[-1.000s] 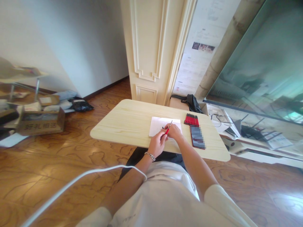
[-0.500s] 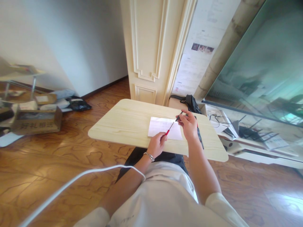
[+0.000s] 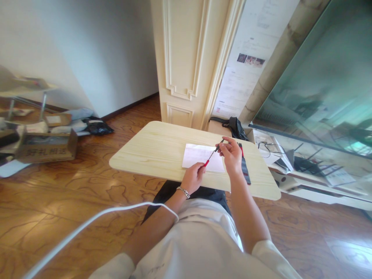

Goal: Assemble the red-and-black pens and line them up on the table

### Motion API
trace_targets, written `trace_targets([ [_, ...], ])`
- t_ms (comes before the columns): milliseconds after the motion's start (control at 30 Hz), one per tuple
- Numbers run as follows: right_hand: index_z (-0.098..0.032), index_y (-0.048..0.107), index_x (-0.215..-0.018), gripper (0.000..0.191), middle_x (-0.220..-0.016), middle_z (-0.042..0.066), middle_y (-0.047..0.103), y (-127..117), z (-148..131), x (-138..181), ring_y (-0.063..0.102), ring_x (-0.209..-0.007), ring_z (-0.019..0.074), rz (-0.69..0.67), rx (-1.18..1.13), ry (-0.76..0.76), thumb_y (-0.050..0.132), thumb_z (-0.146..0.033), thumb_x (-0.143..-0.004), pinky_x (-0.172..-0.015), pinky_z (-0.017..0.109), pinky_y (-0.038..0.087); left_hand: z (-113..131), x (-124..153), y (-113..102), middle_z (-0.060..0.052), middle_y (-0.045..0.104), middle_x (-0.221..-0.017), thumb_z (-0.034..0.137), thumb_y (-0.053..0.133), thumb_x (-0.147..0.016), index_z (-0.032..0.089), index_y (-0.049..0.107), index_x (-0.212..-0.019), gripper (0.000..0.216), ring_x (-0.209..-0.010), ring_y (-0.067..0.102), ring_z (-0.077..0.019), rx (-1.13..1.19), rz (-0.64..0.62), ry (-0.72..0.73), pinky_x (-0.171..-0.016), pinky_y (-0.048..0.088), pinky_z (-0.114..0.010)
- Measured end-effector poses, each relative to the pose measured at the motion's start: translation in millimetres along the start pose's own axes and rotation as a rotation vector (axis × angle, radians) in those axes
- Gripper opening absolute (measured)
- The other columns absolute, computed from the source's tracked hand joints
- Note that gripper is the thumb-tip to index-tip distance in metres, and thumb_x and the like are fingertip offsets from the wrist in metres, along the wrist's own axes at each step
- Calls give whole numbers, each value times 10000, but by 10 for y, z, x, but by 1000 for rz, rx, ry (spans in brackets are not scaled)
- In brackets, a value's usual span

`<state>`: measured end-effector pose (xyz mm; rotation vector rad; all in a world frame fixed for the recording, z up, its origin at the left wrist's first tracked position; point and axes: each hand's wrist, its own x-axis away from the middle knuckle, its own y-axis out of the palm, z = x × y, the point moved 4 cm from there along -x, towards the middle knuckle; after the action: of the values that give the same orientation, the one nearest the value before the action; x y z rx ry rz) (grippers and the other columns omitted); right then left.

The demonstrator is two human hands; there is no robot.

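Note:
My left hand (image 3: 192,178) is closed around the red end of what looks like a pen (image 3: 206,162), low over the table's near edge. From the red part a thin, pale and dark middle section slants up and to the right. There my right hand (image 3: 231,154) pinches a black pen part (image 3: 219,145) between thumb and fingers. Whether the two parts are joined or apart I cannot tell. Beneath both hands a white sheet of paper (image 3: 193,153) lies on the table. Beside my right wrist is a dark pouch (image 3: 246,170), with red and black pens (image 3: 241,148) at its top.
The pale wooden table (image 3: 145,151) has rounded corners. A white cable (image 3: 95,215) crosses my left forearm. On the floor at left are a cardboard box (image 3: 48,147) and several packages. A black bag (image 3: 236,128) sits behind the table; a white cabinet (image 3: 319,193) stands at right.
Both hands keep their grip on the pen parts. My right hand has shifted very slightly and its fingers have moved a little; the camera view has turned slightly.

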<state>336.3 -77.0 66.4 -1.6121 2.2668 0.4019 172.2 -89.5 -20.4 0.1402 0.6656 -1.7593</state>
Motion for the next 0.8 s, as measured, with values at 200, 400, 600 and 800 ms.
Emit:
trace_targets([
  [200,-200,552,-1104,392,-810,53,700,6,6,-2,572,-590,127,5,40,-33,620,-403,-775,-515,241,422,18,0,-8,-34,663,-804,320,424,-924,201,607,-1002,231,-740,615,-159,-18,-5,2,-719,466,-268],
  [400,-206,548,-1106,381,-820,51,701,-28,13,-9,573,-593,126,40,39,-44,616,-393,-780,-515,240,421,7,3,-1,-35,661,-803,331,426,-922,196,614,-980,238,-733,611,-156,-21,1,2,-717,466,-265],
  [600,-202,551,-1109,404,-820,51,701,-18,1,-6,573,-592,127,41,56,-41,616,-413,-771,-517,243,422,18,1,-4,-31,655,-792,329,431,-919,202,617,-970,231,-729,606,-158,-8,0,2,-712,464,-268],
  [800,-208,584,-1089,372,-793,40,695,26,3,68,586,-614,140,-4,145,-34,614,-403,-774,-554,260,436,17,2,-3,-39,659,-800,343,430,-918,202,614,-979,240,-737,616,-166,19,-6,-9,-720,472,-278],
])
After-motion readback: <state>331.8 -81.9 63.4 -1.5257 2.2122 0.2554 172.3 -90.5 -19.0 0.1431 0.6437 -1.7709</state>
